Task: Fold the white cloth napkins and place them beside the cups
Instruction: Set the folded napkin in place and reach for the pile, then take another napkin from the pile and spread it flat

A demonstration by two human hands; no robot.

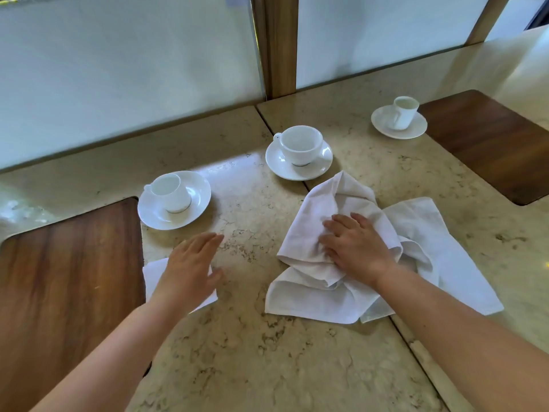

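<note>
A: Where are the grips?

B: The right grip (355,246) lies flat, fingers spread, pressing on the top layer of a heap of crumpled white cloth napkins (350,257) on the beige speckled stone bench (252,352). It clamps nothing; the palm just rests on the cloth.

A: And the other one?

B: The left grip (190,267) is apart as well, fingers stretched forward, above a small folded white cloth napkin (151,276) that shows on both sides of the wrist. Whether it touches that napkin, I cannot tell.

A: The cups?

B: Three white ceramic cups, each on a white saucer. Just ahead of the left grip stands a small white cup with a dark band at its base (170,193). Ahead of the right grip, just beyond the heap's far tip, stands a wider white cup (300,144). Far ahead and to the right of the right grip stands a tall narrow white cup (404,112).

A: Anything else?

B: A dark wooden inlay panel (68,278) lies left of the left grip, touching the folded napkin's edge; a second wooden inlay panel (493,144) lies well to the right, beyond the heap.
</note>
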